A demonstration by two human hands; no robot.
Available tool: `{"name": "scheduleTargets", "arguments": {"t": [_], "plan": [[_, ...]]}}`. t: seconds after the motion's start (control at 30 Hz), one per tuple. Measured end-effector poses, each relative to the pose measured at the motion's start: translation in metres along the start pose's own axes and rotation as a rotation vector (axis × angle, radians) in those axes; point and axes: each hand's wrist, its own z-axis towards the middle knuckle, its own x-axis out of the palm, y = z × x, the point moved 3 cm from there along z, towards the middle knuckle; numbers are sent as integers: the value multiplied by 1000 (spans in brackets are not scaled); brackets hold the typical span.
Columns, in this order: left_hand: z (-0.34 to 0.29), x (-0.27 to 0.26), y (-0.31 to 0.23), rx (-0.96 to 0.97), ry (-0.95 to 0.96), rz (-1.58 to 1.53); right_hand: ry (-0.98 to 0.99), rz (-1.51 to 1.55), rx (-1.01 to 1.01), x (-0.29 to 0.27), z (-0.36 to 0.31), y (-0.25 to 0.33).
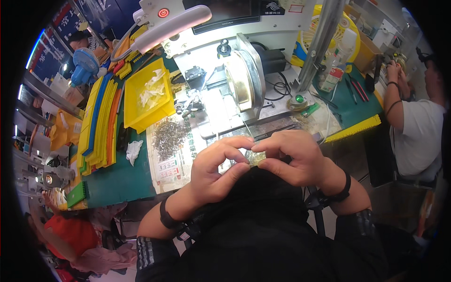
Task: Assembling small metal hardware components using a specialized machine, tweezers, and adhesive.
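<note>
My left hand (217, 162) and my right hand (295, 157) meet fingertip to fingertip at the front edge of the bench. Thumbs and forefingers are bent inward in a pinch on both sides, around something too small to make out. Just beyond them stands a bench machine with a round metal wheel (240, 81), brightly lit. Left of the machine, a heap of small metal pieces (170, 136) lies on a printed paper sheet (164, 175).
A yellow bin (149, 96) holds crumpled white scraps, beside stacked yellow, blue and orange trays (99, 122). A white lamp (171, 28) hangs over the machine. Pliers (358, 88) and a yellow fan (329, 37) are at right. A co-worker in white (417, 136) sits there.
</note>
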Motion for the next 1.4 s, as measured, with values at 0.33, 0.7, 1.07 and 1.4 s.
{"name": "scheduleTargets", "arguments": {"t": [0.33,0.7,1.07,1.4], "plan": [[-12,21,1,-98,-20,-33,-12,147,128,11,-28,-13],[-5,23,-8,-33,-81,13,-176,-26,6,-10,-30,7],[0,14,-15,-53,-157,-48,-141,-139,-233,-4,-9,17],[5,5,-7,-124,-113,88,-21,-54,-94,4,-1,-5]]}}
